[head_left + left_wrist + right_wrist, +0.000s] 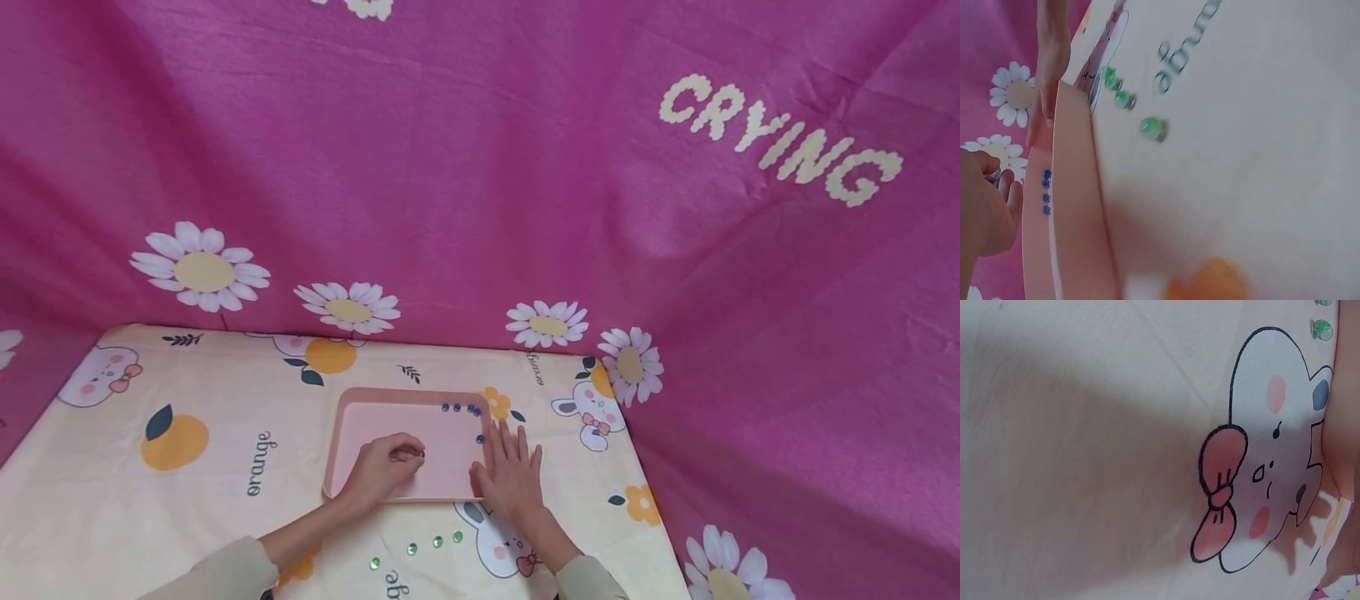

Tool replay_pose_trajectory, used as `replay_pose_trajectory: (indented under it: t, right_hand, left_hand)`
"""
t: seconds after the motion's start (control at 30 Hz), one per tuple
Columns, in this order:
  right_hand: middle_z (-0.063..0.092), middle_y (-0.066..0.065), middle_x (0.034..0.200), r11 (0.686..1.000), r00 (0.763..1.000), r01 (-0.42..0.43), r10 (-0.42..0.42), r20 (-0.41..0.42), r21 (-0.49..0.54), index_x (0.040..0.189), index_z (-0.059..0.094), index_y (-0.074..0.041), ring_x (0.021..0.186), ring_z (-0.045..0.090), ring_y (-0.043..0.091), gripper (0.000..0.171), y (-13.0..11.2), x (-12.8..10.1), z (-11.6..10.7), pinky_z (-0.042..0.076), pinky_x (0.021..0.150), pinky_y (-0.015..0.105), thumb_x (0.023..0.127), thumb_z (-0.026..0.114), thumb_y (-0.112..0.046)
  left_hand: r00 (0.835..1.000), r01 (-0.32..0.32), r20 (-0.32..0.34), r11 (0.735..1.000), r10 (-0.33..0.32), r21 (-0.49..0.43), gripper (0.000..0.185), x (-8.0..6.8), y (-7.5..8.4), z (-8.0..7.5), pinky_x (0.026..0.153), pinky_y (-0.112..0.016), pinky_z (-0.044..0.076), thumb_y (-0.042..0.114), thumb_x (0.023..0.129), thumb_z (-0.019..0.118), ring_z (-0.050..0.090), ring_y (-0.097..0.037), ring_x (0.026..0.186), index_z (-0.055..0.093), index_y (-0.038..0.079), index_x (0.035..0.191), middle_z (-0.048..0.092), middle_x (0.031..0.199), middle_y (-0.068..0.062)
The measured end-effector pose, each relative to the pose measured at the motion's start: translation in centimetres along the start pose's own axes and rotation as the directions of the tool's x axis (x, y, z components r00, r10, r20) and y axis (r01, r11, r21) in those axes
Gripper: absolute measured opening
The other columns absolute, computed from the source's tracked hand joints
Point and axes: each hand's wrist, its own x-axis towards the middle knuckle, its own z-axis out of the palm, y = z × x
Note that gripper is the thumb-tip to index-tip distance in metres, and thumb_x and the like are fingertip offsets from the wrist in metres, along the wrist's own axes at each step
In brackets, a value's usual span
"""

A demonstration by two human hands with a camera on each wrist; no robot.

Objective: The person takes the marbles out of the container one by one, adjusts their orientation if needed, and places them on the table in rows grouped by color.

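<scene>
A shallow pink tray [405, 397] lies on the tablecloth in the head view. Over its left half, my left hand [381, 468] pinches a small glass marble [995, 174] between thumb and fingers; the marble's colour is hard to tell. My right hand [515, 479] rests at the tray's right edge, fingers straight and pointing away, thumb over the rim. Several blue marbles [457, 407] sit inside the tray along its far right corner, with one blue marble [481, 438] nearer the right hand. The right wrist view catches only part of the right hand [1342, 559].
Several green marbles [412, 549] lie in a loose row on the tablecloth [225, 517], just in front of the tray's near side. A pink curtain [450, 192] with daisies rises behind the table and along its right side.
</scene>
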Motion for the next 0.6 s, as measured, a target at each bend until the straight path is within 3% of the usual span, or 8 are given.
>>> replay_pose_trajectory:
  t: [0.13, 0.27, 0.43, 0.6]
  right_hand:
    - [0.022, 0.011, 0.163, 1.000, 1.000, -0.003, 0.003, -0.006, -0.003, 0.160, 0.023, -0.018, 0.147, 0.014, 0.043, 0.073, 0.1, -0.1, 0.0, 0.013, 0.110, 0.072, 0.098, 0.049, -0.049]
    - [0.024, 0.011, 0.163, 1.000, 1.000, 0.006, -0.006, -0.010, -0.011, 0.159, 0.025, -0.018, 0.147, 0.016, 0.044, 0.073, 0.1, -0.2, 0.0, 0.015, 0.110, 0.072, 0.098, 0.049, -0.050]
    - [0.024, 0.011, 0.163, 1.000, 1.000, 0.015, -0.015, -0.011, -0.019, 0.159, 0.026, -0.018, 0.147, 0.016, 0.044, 0.073, 0.1, -0.2, 0.1, 0.015, 0.109, 0.072, 0.098, 0.048, -0.050]
    - [0.023, 0.011, 0.163, 1.000, 1.000, 0.015, -0.015, -0.009, -0.018, 0.159, 0.024, -0.018, 0.147, 0.014, 0.044, 0.072, 0.1, -0.2, 0.1, 0.013, 0.110, 0.072, 0.099, 0.046, -0.050]
  left_hand:
    - [0.998, 0.043, 0.042, 0.998, -0.042, -0.038, 0.016, -2.4, 0.0, -1.2, 0.074, -0.022, 0.056, 0.005, 0.092, 0.068, 0.066, -0.018, 0.085, 0.071, 0.003, 0.108, 0.071, 0.100, -0.011]
    - [0.998, 0.046, 0.049, 0.999, -0.045, -0.018, 0.016, -4.5, 0.3, -2.1, 0.074, -0.022, 0.056, 0.006, 0.091, 0.070, 0.066, -0.018, 0.085, 0.071, 0.003, 0.107, 0.070, 0.098, -0.009]
    - [0.998, 0.046, 0.035, 0.998, -0.047, 0.030, 0.014, -6.4, 0.0, -3.1, 0.073, -0.021, 0.056, 0.005, 0.090, 0.072, 0.069, -0.018, 0.083, 0.071, 0.004, 0.104, 0.071, 0.093, -0.005]
    - [0.998, 0.065, 0.015, 0.993, -0.067, 0.103, 0.014, -7.7, -0.8, -3.9, 0.072, -0.020, 0.055, 0.004, 0.088, 0.073, 0.067, -0.009, 0.078, 0.072, 0.006, 0.102, 0.071, 0.089, 0.000]
